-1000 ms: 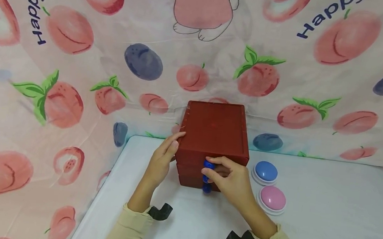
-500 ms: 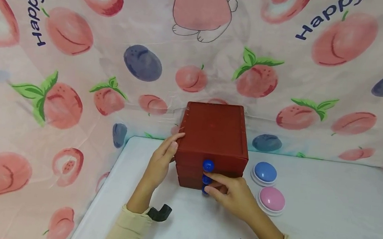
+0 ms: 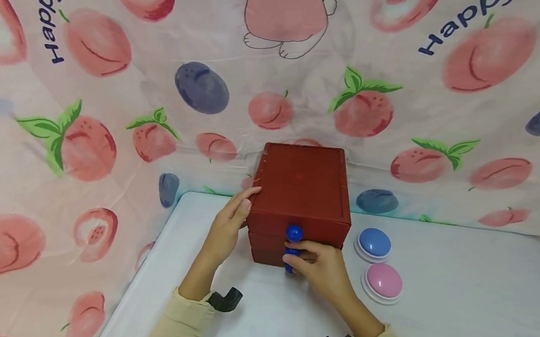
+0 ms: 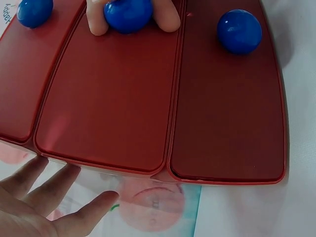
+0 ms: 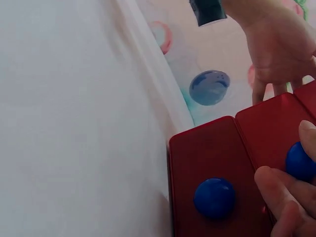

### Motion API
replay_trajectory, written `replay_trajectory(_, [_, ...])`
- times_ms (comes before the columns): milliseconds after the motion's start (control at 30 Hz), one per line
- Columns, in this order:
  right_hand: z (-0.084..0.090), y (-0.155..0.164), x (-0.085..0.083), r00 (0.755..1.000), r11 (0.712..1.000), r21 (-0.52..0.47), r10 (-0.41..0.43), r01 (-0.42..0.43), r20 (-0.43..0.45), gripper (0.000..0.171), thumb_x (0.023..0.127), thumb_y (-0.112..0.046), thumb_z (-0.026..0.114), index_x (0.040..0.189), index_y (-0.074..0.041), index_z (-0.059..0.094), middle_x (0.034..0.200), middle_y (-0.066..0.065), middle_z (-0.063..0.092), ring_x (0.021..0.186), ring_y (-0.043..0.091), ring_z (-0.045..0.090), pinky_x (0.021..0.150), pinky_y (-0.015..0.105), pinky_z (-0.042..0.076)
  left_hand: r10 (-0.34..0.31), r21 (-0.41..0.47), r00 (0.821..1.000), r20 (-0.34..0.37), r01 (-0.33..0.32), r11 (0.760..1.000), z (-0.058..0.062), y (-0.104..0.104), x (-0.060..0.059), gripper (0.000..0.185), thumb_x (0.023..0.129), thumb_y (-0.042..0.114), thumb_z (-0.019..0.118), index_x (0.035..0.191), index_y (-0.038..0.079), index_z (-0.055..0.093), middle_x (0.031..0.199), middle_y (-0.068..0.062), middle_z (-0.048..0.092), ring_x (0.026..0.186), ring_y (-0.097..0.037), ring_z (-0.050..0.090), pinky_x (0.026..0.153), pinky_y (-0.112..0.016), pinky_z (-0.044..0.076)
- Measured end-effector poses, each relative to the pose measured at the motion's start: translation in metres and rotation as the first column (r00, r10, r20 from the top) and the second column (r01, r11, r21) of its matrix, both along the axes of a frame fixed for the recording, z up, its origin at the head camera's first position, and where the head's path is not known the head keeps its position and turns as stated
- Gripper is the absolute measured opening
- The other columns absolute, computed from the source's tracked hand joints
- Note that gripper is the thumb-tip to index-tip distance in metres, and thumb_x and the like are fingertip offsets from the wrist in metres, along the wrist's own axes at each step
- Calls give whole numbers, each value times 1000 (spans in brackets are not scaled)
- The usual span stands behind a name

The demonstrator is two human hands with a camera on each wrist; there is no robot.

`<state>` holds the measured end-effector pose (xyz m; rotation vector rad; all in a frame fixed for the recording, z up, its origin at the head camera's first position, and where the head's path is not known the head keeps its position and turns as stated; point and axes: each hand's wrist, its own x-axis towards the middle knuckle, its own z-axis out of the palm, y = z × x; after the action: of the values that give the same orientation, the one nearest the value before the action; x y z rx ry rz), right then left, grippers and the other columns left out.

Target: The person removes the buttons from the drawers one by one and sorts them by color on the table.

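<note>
A dark red box [image 3: 301, 184] with three shut drawers stands at the back of the white table [image 3: 455, 313]. Each drawer front carries a blue knob. My right hand [image 3: 302, 252] pinches the middle knob [image 3: 291, 252] between thumb and fingers; in the left wrist view those fingers frame the middle knob [image 4: 127, 14]. The top knob [image 3: 294, 232] is free, and the bottom knob [image 5: 214, 197] sits just above the table. My left hand [image 3: 239, 208] rests with straight fingers against the box's left side, and the left hand's fingers [image 4: 49, 190] lie by its edge.
A blue dome button [image 3: 374, 242] and a pink dome button [image 3: 384, 280] sit right of the box, close to my right wrist. A peach-printed cloth [image 3: 84, 147] hangs as a wall behind and to the left. The table's left edge [image 3: 139, 280] runs near my left forearm.
My right hand left the top knob, dropped toward the lower knobs, and now pinches the middle one. The left hand and the box have stayed put.
</note>
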<state>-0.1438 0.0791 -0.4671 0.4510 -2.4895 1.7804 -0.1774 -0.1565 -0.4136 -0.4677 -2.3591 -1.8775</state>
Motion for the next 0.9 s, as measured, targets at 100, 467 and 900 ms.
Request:
replay_trajectory(100, [1,-1,0,999,999,-4,-35,35,-16,25,82,-24,86,105,-16,82,91,3,80,72,6,75,66,22,61,0,-6,1000,-10,0,1000,0,1,-1,41,110,40,40,149,31,50,155,0,44,137,-31,51,105,-59,50])
replay_trajectory(467, [1,0,11,999,998,61,-31,32,-30,24,80,-25,88,103,-19,83,97,0,80,78,3,75,68,19,60,6,-13,1000,7,-6,1000,2,0,1,39,110,42,40,147,36,51,156,4,44,140,-29,48,106,-60,48])
replay_trajectory(900, [1,2,34,999,997,73,10,-8,-35,25,81,-23,87,104,-15,83,94,1,80,73,1,72,64,20,59,8,-4,1000,-4,-8,1000,4,1,2,40,111,36,40,148,29,52,154,-2,46,135,-33,51,104,-59,51])
